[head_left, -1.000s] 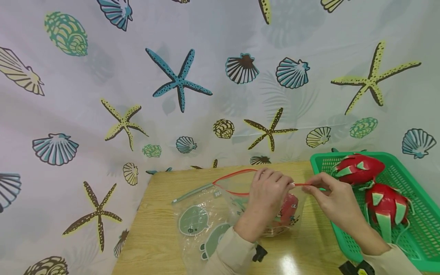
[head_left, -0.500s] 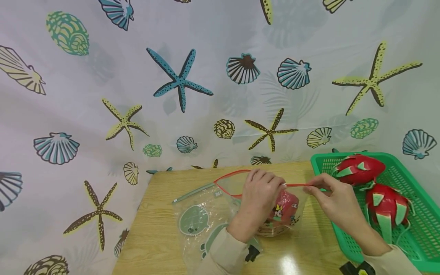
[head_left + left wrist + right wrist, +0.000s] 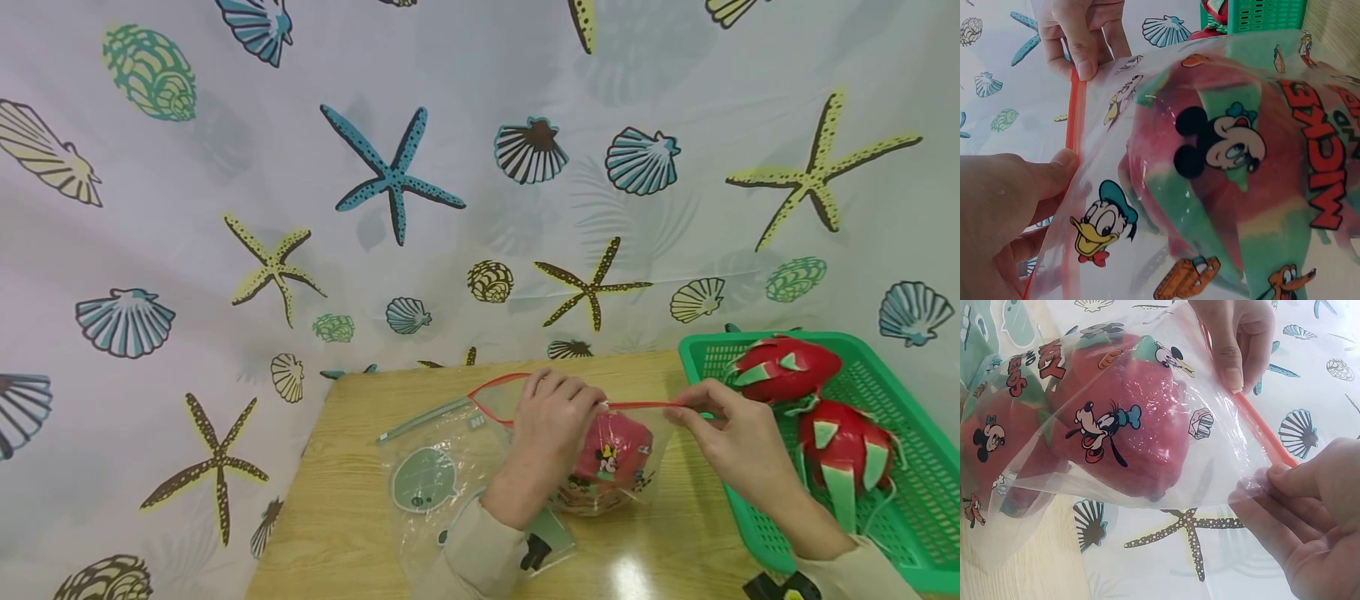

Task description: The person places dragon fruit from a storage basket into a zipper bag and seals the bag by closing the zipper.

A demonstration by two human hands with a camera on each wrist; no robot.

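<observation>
A clear zip bag (image 3: 600,504) with cartoon prints and a red zip strip (image 3: 641,405) stands on the table, dragon fruit (image 3: 1204,181) inside it. My left hand (image 3: 547,437) pinches the zip near a small white slider (image 3: 603,406). To the right of that the strip runs straight and pressed together; left of the hand it gapes in a loop. The right hand (image 3: 738,442) pinches the strip's right end between thumb and fingers. In the right wrist view, the fruit (image 3: 1122,419) fills the bag's lower part.
Another clear bag (image 3: 423,479) with a grey-green zip lies flat at left, partly under my left sleeve. At right stands a green basket (image 3: 855,342) holding a dragon fruit (image 3: 787,367) and another dragon fruit (image 3: 847,442). A shell-patterned curtain (image 3: 450,275) hangs behind the wooden table (image 3: 345,458).
My left hand has slid leftwards along the red zip, the white slider going with it. The pressed-together stretch has grown longer and the loop smaller. My right hand has stayed at its end.
</observation>
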